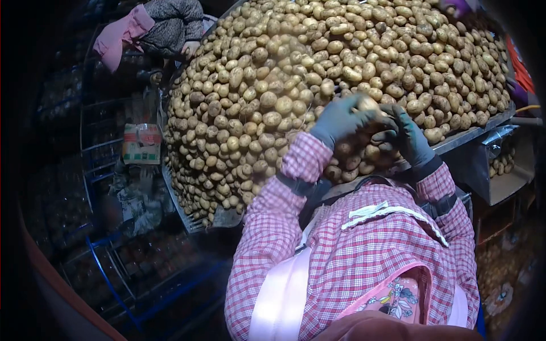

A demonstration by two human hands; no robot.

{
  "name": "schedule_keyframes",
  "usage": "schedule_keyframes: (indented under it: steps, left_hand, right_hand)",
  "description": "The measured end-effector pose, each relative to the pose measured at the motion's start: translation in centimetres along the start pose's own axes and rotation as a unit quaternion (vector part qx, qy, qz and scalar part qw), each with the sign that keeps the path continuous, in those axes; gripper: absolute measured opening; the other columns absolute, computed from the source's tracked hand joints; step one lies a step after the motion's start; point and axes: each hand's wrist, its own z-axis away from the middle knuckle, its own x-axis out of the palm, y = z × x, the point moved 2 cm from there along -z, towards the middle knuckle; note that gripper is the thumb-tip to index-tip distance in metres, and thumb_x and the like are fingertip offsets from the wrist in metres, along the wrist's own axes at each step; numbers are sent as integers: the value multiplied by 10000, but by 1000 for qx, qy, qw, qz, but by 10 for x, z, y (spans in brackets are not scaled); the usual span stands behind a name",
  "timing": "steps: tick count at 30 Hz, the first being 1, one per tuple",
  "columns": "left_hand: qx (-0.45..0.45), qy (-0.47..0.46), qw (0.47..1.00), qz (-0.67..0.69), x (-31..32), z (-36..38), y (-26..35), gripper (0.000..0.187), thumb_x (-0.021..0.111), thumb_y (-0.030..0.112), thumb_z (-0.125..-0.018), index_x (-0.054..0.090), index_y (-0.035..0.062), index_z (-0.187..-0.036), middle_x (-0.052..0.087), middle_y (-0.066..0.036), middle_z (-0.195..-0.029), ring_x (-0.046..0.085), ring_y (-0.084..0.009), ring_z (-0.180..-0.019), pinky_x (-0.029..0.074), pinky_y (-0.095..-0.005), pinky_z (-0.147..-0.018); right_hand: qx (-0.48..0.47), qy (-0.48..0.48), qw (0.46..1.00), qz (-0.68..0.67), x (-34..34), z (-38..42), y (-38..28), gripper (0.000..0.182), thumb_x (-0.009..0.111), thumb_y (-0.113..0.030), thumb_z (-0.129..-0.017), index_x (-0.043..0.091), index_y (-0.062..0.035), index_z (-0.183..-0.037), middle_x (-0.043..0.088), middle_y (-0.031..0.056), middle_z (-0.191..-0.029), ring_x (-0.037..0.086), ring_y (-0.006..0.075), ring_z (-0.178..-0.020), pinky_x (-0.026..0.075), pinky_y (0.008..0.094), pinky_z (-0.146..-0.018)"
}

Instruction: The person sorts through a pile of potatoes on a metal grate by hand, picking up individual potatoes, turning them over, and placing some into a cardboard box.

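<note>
A large heap of potatoes (239, 125) fills the metal-edged sorting table in front of me. My left hand (343, 119), in a grey-green glove, is closed on a pale potato (368, 104), slightly smeared by motion. Close beside it on the right is my right hand (410, 135), in the same kind of glove. Its fingers curl around a browner potato (388, 121), partly hidden by them. Both hands are above the near edge of the heap, with more potatoes below them.
At the upper left, a person in a pink hat (122, 37) reaches to the heap. A purple-gloved hand (458, 7) shows at the far right. The metal table rim (475, 133) runs along my side, by a metal chute (500, 165). A printed carton (141, 145) stands left.
</note>
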Motion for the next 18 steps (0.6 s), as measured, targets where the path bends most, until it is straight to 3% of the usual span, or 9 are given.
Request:
schedule_keyframes:
  steps: [2, 4, 5, 7, 9, 13, 15, 16, 18]
  left_hand:
    - [13, 46, 997, -55, -19, 22, 5, 560, 782, 443, -871, 677, 83, -1287, 691, -164, -1232, 673, -290, -1112, 521, -396, -992]
    - [-49, 148, 985, -73, -59, 34, -19, 528, 794, 408, -871, 694, 67, -1262, 678, -142, -1256, 649, -292, -1123, 514, -389, -999]
    - [-42, 170, 961, -213, -81, 40, -38, 495, 786, 380, -865, 699, 78, -1248, 675, -148, -1227, 637, -310, -1123, 501, -397, -1015]
    - [-12, 184, 895, -406, -95, 43, -74, 450, 767, 319, -854, 700, 89, -1235, 675, -150, -1202, 621, -326, -1134, 490, -404, -1031]
    - [35, 177, 838, -515, -95, 39, -96, 430, 744, 253, -845, 695, 89, -1239, 680, -142, -1209, 612, -324, -1155, 491, -404, -1029]
    - [-45, 127, 868, -478, -109, 16, -91, 398, 693, 192, -852, 676, 106, -1240, 691, -80, -1124, 642, -278, -1049, 549, -410, -870]
    - [-109, 144, 983, -24, -124, 20, -96, 440, 661, 182, -873, 656, 94, -1303, 695, -79, -1176, 663, -243, -1049, 565, -372, -843]
    - [-140, 129, 959, 212, -120, 22, -99, 461, 645, 177, -883, 646, 87, -1335, 697, -78, -1203, 673, -226, -1049, 573, -353, -829]
    - [-83, 94, 866, 484, -91, 38, -72, 496, 610, 176, -931, 588, 26, -1403, 677, -117, -1261, 676, -225, -1110, 582, -320, -907]
  right_hand:
    - [37, -105, 991, -77, 4, -10, 6, 424, 495, -408, -1075, 598, -103, -1352, 690, 87, -1131, 688, 202, -809, 566, 320, -643]
    - [-141, -54, 975, 166, 1, -24, 26, 389, 538, -375, -1061, 658, -62, -1258, 700, 80, -1086, 681, 195, -844, 564, 305, -680]
    - [-195, -100, 940, 261, -6, -29, 27, 376, 551, -354, -1056, 668, -46, -1236, 702, 76, -1078, 681, 187, -863, 565, 301, -696]
    - [64, -153, 986, -29, 9, -26, 27, 328, 593, -183, -1010, 635, 65, -1220, 685, 81, -947, 685, 177, -783, 580, 296, -625]
    - [3, -138, 986, 95, 19, -31, 32, 331, 594, -183, -1003, 655, 39, -1241, 695, 81, -1040, 681, 162, -898, 569, 290, -742]
    - [-13, -141, 980, 141, 31, -33, 39, 353, 574, -171, -1010, 650, 22, -1296, 688, 79, -1145, 650, 145, -1039, 541, 272, -893]
    - [-97, -152, 963, 199, 35, -32, 41, 361, 559, -218, -1030, 644, 9, -1298, 683, 78, -1137, 645, 146, -1041, 554, 279, -870]
    - [-176, -162, 940, 243, 37, -30, 42, 374, 550, -263, -1047, 637, -3, -1300, 681, 79, -1124, 647, 150, -1027, 569, 288, -836]
    - [25, -139, 989, -37, 33, -35, 52, 446, 527, -363, -1074, 598, -10, -1338, 682, 85, -1063, 682, 181, -929, 605, 322, -745]
